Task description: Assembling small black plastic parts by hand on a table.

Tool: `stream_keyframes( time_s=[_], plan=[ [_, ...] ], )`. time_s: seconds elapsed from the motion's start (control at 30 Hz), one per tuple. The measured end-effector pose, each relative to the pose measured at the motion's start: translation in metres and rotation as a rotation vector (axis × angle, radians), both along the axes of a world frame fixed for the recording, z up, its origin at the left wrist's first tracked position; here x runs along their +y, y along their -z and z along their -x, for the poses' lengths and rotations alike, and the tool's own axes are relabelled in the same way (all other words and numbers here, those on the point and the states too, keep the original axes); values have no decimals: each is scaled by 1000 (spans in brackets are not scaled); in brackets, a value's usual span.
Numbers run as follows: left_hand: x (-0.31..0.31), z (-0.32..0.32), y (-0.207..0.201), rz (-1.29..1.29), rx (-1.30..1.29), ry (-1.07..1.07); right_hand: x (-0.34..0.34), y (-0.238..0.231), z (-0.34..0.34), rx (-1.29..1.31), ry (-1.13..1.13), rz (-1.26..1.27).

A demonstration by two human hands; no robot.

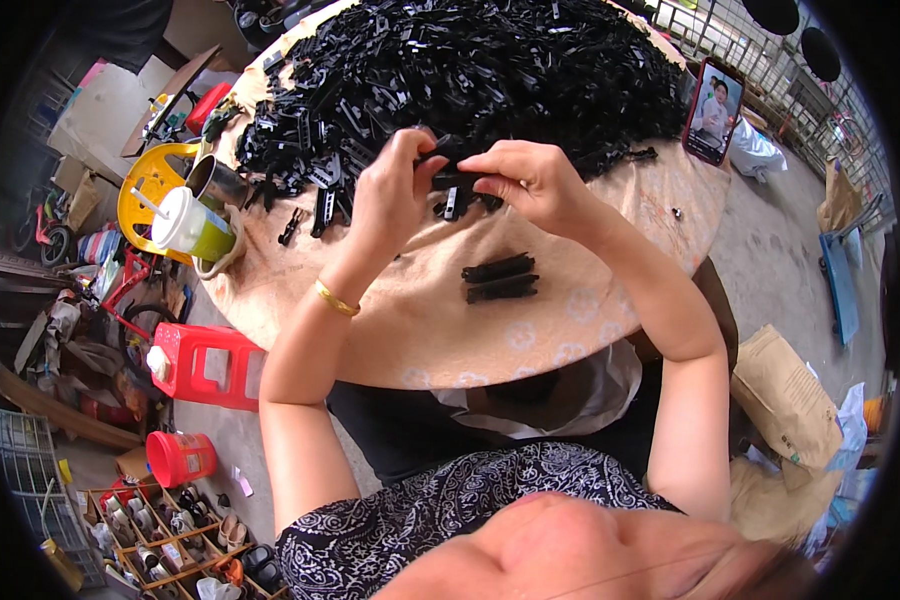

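A large heap of black, long, narrow pieces (450, 80), some shiny and slotted like hair clips, covers the far part of the round table. In front of it my left hand (392, 190) is closed, thumb and fingers pinching a small black clip-like piece (452, 181). My right hand (535, 185) is closed too, its thumb and forefinger at the other end of that piece. Its exact shape is partly hidden by the fingers. Nearer me, two dark bundles of slim black pieces (501, 278) lie side by side on the tan cloth (400, 340).
At the table's right edge a phone (713, 110) stands upright, showing a person. On the left are a lidded cup with a straw (180, 222) and a yellow chair (140, 190). A red jug (205, 365) and a red bucket (181, 458) stand below.
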State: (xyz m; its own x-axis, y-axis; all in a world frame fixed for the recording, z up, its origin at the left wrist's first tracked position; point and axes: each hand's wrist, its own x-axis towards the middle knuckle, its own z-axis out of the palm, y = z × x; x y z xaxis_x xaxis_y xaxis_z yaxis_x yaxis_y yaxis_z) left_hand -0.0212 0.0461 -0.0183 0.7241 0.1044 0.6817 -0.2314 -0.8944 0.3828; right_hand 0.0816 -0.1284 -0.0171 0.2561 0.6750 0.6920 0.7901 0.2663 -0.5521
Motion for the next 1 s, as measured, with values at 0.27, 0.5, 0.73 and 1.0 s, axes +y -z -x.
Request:
stream_keyframes(
  time_s=[0.27, 0.5, 0.73, 1.0],
  plan=[
    [3, 8, 5, 1087, 484, 357, 3, 8, -5, -49, 27, 53],
    [-8, 13, -3, 809, 483, 208, -2, 3, -1, -197, 159, 78],
    [-10, 12, 4, 622, 242, 225, 6, 5, -4, -145, 203, -58],
    [-17, 19, -8, 185, 229, 110, -2, 6, -5, 117, 50, 116]
  ],
)
